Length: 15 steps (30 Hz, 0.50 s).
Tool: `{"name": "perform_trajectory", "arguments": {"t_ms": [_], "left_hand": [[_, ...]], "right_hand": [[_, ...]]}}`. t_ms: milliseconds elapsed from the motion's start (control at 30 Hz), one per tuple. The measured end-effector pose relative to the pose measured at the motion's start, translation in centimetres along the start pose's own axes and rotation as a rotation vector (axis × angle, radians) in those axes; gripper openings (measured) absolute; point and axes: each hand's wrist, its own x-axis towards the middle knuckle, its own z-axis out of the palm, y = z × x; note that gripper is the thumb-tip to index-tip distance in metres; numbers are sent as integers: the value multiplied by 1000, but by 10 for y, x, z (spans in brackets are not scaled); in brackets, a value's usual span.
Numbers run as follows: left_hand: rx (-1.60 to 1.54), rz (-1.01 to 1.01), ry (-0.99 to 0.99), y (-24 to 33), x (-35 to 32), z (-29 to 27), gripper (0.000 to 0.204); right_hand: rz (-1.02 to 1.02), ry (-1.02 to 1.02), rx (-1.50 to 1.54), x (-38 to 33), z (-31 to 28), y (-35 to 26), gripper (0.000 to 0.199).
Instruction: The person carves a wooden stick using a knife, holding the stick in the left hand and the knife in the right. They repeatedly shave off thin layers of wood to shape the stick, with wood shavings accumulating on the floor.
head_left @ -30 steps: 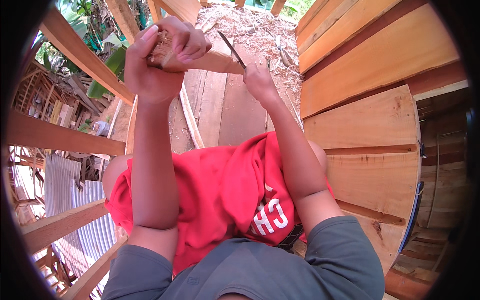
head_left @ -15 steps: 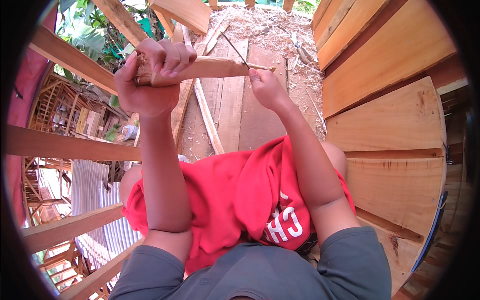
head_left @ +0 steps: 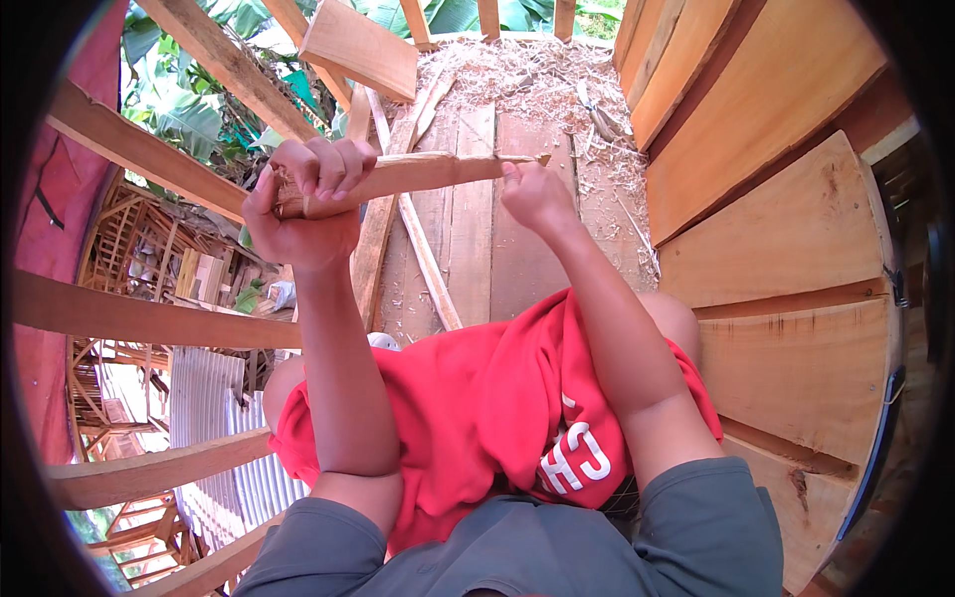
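Observation:
My left hand (head_left: 303,204) is closed around the thick end of a pale wooden stick (head_left: 418,174), held level in front of me. The stick tapers to a point on the right. My right hand (head_left: 537,194) is closed just under that thin end, fingers touching it. It holds a small knife whose blade is mostly hidden behind the stick; only a dark tip (head_left: 543,158) shows by the point. Both forearms rise from my lap, over red shorts (head_left: 477,408).
Below the hands lies a plank floor (head_left: 473,229) with loose slats and a heap of wood shavings (head_left: 537,85) at the far end. Wide boards (head_left: 786,229) form a wall on the right. Slanted wooden rails (head_left: 149,149) stand on the left, with a drop beyond them.
The stick has swung down to level and lower in view. The knife blade, earlier raised clear above the stick, now sits at its thin end. My right hand moved in under the tip.

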Motion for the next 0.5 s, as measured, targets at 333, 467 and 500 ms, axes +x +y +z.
{"name": "perform_trajectory", "arguments": {"t_ms": [333,467,500], "left_hand": [[22,-5,-98,0,5,-4,32],[43,3,-151,6,1,-18,34],[49,6,-161,10,4,-15,34]], "right_hand": [[-5,-66,64,29,-1,41,47],[-144,-94,41,16,5,9,47],[-82,-89,23,29,11,25,46]]}}
